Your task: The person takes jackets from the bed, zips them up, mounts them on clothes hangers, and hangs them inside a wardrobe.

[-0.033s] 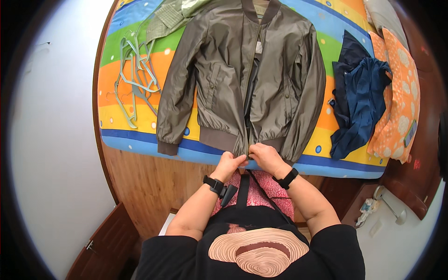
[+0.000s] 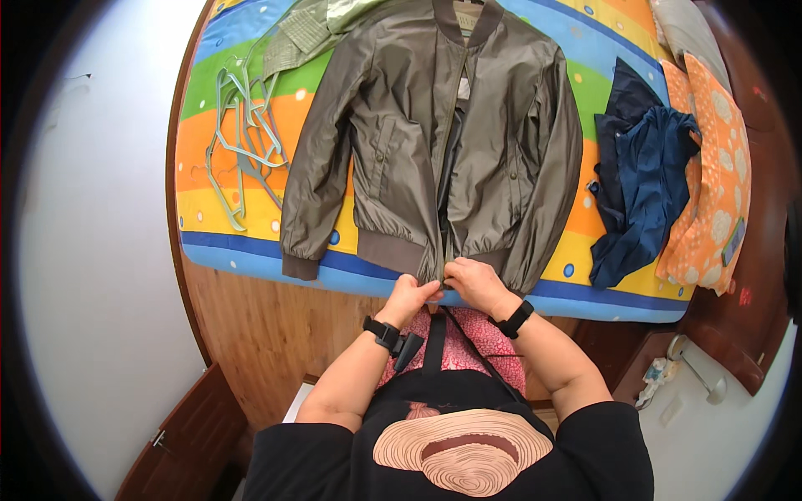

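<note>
A shiny olive-brown bomber jacket [image 2: 401,125] lies front up on the bed, its sleeves down along both sides and its zipper [image 2: 454,92] undone down the front. At the bottom hem, by the bed's near edge, both my hands meet at the lower ends of the zipper. My left hand [image 2: 409,296] pinches the left front edge between thumb and fingers. My right hand [image 2: 476,282] is closed on the right front edge, close beside it. The zipper's end parts are mostly hidden by my fingers. Black straps are on both my wrists.
Several pale hangers [image 2: 242,142] lie left of the jacket, below a light green garment [image 2: 309,37]. Dark blue clothing [image 2: 652,167] lies to the right, beside an orange patterned pillow [image 2: 718,159]. The striped bed [image 2: 585,301] ends just before me; wooden floor [image 2: 251,334] shows at the left.
</note>
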{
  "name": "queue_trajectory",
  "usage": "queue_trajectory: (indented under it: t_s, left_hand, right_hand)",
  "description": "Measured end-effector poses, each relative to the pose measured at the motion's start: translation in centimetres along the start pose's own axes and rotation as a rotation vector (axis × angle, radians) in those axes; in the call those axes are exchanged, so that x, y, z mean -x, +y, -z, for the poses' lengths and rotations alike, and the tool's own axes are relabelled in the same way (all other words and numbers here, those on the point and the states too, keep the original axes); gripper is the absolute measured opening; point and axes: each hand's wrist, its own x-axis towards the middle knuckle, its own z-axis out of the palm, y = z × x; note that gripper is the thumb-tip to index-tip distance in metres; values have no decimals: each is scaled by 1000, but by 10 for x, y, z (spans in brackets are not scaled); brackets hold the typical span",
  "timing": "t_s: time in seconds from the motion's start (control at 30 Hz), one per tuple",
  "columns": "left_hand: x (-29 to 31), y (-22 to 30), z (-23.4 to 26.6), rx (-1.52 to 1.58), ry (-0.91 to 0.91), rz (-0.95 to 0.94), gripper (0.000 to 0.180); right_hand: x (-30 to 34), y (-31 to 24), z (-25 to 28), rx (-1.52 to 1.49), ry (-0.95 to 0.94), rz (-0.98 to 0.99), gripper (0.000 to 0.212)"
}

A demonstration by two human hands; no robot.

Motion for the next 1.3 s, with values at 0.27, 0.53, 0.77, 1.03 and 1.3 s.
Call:
queue_trajectory:
  t_s: [0.27,0.53,0.77,1.03,1.3]
  left_hand:
    - [12,11,-2,-88,77,3,21]
    - [9,22,18,-113,-62,72,22]
    - [-1,16,32,-35,-85,175,24]
    - [-31,-8,56,39,-36,459,28]
    - [-59,-31,79,24,-20,623,30]
  right_hand:
    - [-67,-1,47,182,96,94,10]
    - [-163,19,105,458,315,169,7]
    - [-242,26,181,661,424,18,6]
    - [-322,45,244,755,560,-109,8]
    - [-377,90,264,266,321,-136,20]
